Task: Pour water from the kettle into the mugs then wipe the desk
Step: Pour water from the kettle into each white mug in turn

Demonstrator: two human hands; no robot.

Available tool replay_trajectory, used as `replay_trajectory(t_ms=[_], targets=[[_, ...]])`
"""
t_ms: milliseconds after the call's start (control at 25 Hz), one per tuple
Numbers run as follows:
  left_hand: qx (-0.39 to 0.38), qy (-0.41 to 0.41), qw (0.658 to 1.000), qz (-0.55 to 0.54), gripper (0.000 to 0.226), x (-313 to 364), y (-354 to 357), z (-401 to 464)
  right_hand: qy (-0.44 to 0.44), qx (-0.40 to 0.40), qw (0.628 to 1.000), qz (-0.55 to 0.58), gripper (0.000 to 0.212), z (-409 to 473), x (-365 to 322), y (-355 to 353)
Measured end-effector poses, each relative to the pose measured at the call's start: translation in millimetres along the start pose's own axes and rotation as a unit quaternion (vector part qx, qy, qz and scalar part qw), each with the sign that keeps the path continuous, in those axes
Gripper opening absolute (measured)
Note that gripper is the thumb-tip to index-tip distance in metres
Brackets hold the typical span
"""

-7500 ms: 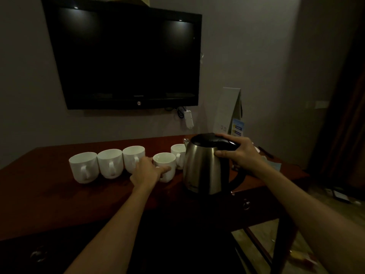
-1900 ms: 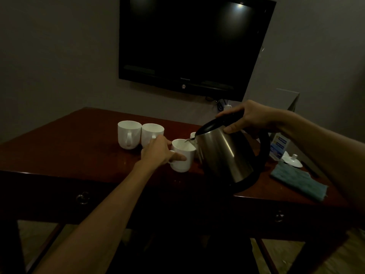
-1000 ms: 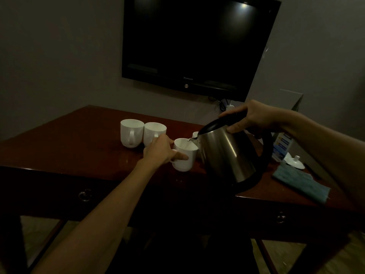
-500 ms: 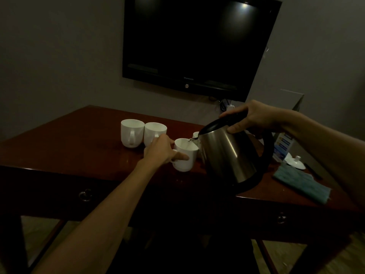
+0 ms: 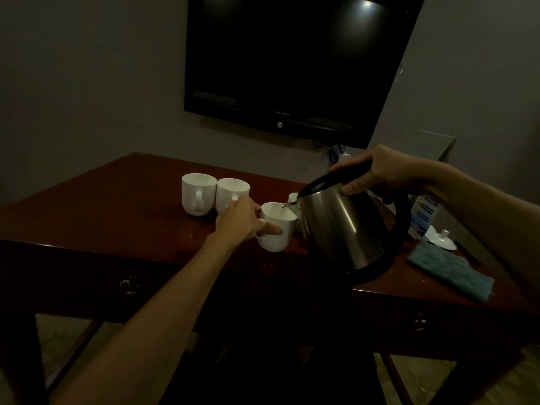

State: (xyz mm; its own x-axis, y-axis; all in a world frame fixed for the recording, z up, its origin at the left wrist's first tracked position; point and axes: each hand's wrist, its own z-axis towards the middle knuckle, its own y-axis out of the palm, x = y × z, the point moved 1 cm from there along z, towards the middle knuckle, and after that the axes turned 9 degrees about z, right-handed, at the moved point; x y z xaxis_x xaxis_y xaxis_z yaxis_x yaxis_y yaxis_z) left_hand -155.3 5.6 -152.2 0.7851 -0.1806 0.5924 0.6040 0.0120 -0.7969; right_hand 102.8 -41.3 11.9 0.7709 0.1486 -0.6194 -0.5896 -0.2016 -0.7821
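My right hand (image 5: 382, 171) grips the black handle of the steel kettle (image 5: 339, 229), which is tilted left with its spout over a white mug (image 5: 277, 229). My left hand (image 5: 239, 219) holds that mug on the dark red desk (image 5: 117, 206). Two more white mugs (image 5: 198, 197) (image 5: 232, 192) stand side by side behind my left hand. Another mug (image 5: 293, 197) peeks out behind the kettle's spout. A blue-green cloth (image 5: 450, 270) lies on the desk to the right.
A black television (image 5: 292, 62) hangs on the wall above the desk. A small white lid (image 5: 441, 239) and a printed card (image 5: 423, 213) sit at the right, behind the cloth. Drawer knobs (image 5: 128, 285) show on the desk's front.
Since 7.5 s ago the kettle was lifted off the desk and tilted over the mug in my left hand. Over the last second nothing has visibly moved.
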Motion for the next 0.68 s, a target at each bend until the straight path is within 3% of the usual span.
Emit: replay_trajectory(t_ms=[680], targets=[[0.006, 0.0, 1.0, -0.001, 0.062, 2.0, -0.9, -2.6, 0.003, -0.003, 1.0, 0.012, 0.063, 1.6, -0.4, -0.8]])
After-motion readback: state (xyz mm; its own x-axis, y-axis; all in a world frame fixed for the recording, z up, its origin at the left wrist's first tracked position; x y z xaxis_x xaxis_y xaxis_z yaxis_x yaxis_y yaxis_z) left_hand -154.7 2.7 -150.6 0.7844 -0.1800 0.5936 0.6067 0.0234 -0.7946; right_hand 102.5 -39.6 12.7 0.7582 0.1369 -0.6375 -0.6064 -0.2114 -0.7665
